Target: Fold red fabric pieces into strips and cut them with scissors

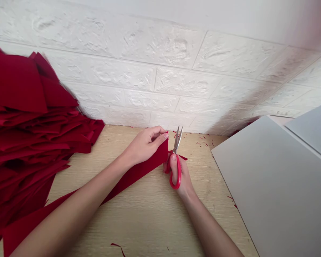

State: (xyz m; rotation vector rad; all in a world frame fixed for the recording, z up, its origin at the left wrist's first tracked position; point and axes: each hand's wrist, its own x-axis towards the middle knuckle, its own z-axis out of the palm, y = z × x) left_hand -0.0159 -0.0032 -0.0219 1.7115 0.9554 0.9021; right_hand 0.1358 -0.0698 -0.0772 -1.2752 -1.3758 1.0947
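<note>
A long strip of dark red fabric (139, 175) runs from the lower left up to the middle of the view. My left hand (147, 144) pinches its far end between thumb and fingers. Just right of that end, my right hand (180, 169) grips a pair of scissors (178, 142) with red handles, thumb through one loop. The blades point up and away toward the wall, slightly parted. Fabric edge and scissor handles are close together, and some of the right fingers are hidden behind the handles. A thin red sliver (182, 157) shows beside the right hand.
A tall heap of red fabric pieces (24, 117) stands on the left of the wooden table (155, 221). A white brick-patterned wall (139, 75) closes off the back. At the right are large grey-white panels (278, 185). Small red scraps (203, 144) lie near the wall.
</note>
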